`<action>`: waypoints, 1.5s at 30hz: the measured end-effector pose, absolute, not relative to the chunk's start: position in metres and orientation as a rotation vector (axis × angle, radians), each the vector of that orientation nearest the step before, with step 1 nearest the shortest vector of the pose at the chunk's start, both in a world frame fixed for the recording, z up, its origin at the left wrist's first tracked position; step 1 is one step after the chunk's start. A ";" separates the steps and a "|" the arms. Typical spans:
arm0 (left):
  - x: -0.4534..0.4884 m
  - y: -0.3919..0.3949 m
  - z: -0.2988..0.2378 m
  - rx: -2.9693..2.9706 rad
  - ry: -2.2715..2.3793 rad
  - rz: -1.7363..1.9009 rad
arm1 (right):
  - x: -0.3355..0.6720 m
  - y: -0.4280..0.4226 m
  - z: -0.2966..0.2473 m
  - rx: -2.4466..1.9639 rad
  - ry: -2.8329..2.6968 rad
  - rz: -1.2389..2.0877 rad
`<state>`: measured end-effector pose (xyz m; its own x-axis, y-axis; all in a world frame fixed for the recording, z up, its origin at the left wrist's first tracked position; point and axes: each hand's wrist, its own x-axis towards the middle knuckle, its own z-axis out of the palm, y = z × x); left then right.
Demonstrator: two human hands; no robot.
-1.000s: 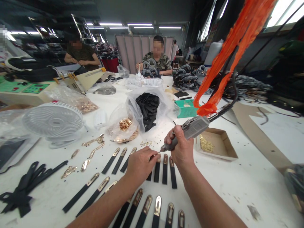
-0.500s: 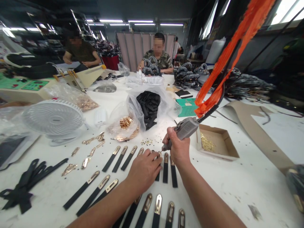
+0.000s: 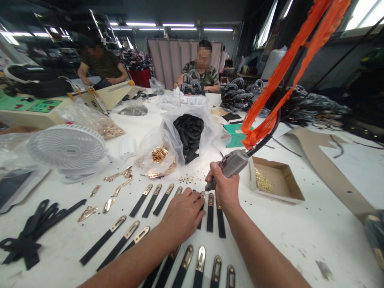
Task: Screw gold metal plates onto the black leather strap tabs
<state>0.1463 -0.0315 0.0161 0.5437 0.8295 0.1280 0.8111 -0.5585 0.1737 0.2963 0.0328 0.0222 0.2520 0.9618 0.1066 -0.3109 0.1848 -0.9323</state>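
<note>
My right hand (image 3: 227,188) is wrapped round a grey electric screwdriver (image 3: 235,162), whose tip points down and left at the gold metal end of a black strap (image 3: 203,195). My left hand (image 3: 183,211) lies over that strap, fingers bent and pressing on its end beside the tip. Much of the strap is hidden under the fingers. Just right of it lie another gold-ended strap (image 3: 210,214) and one partly behind my right wrist. More such straps (image 3: 153,198) lie in a row to the left, and a nearer row (image 3: 200,264) runs between my forearms.
Loose gold plates (image 3: 108,205) and a pile of black straps (image 3: 36,232) lie left. Beyond are bags of gold plates (image 3: 156,166) and black straps (image 3: 187,138), and a white fan (image 3: 69,150). Right stands a cardboard tray (image 3: 289,184) of small gold pieces. An orange strip (image 3: 277,96) hangs along the screwdriver's cord. Two people sit opposite.
Both hands keep their places, with the screwdriver tip still at the same strap. The orange strip and cord have swung slightly left. The person opposite has shifted a little to the right.
</note>
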 end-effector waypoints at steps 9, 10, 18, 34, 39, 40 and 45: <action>0.148 -0.030 0.019 2.655 1.440 0.237 | 0.295 0.035 0.016 -0.971 -0.885 1.078; 0.148 -0.031 0.019 2.653 1.440 0.234 | 0.295 0.035 0.015 -0.973 -0.886 1.082; 0.148 -0.030 0.016 2.686 1.449 0.220 | 0.295 0.033 0.016 -1.030 -1.020 1.068; 0.155 -0.031 0.023 2.703 1.454 0.061 | 0.284 0.046 0.028 -1.100 -1.411 1.103; 0.152 -0.032 0.018 2.687 1.453 0.104 | 0.285 0.048 0.023 -1.063 -1.374 1.126; 0.152 -0.032 0.017 2.688 1.450 0.109 | 0.285 0.048 0.023 -1.060 -1.359 1.127; 0.152 -0.033 0.019 2.694 1.445 0.089 | 0.285 0.049 0.023 -1.048 -1.314 1.162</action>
<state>0.1523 -0.0332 0.0191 0.5524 0.8335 0.0120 0.8286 -0.5507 0.1006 0.2851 0.0489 0.0229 -0.0727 0.9863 0.1484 -0.0266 0.1468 -0.9888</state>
